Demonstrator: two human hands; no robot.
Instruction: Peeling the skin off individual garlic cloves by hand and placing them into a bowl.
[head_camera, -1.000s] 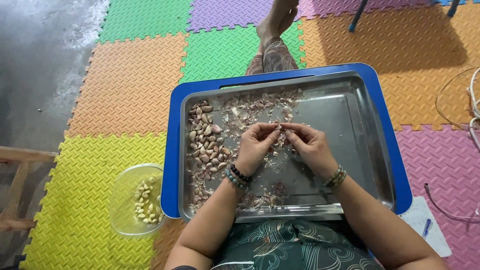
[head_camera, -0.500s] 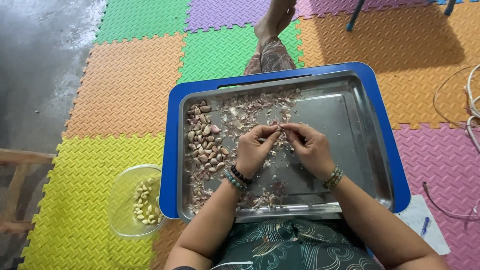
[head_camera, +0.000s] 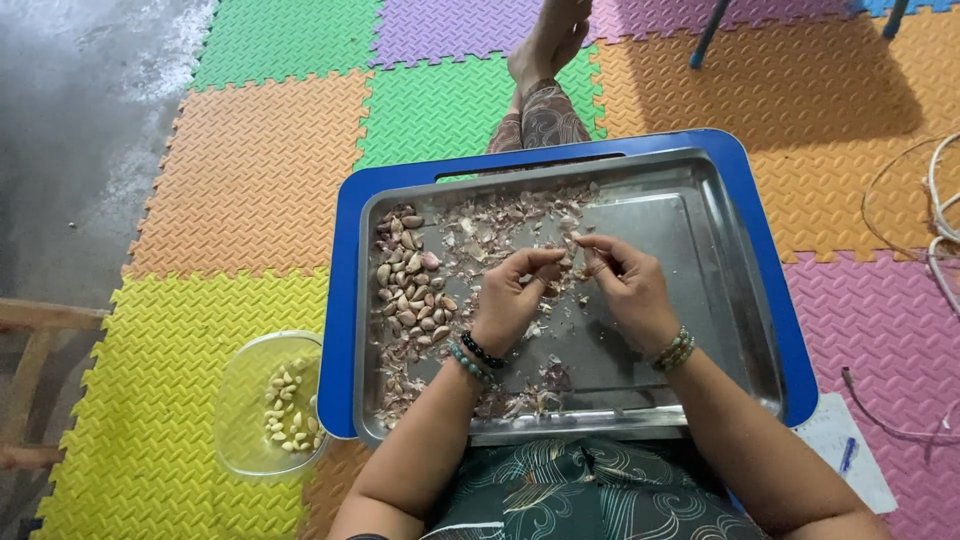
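Presently both hands, left hand (head_camera: 512, 292) and right hand (head_camera: 630, 285), pinch one garlic clove (head_camera: 573, 258) between their fingertips above the steel tray (head_camera: 720, 300); unpeeled cloves (head_camera: 408, 290) lie left.

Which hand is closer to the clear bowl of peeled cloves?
Left. The left hand is over the tray middle, nearer the clear bowl on the mat; the right hand is farther across.

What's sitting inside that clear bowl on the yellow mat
The clear bowl holds a small pile of pale peeled garlic cloves, gathered toward its right side. The rest of the bowl shows only the yellow mat through it. Nothing covers the cloves.
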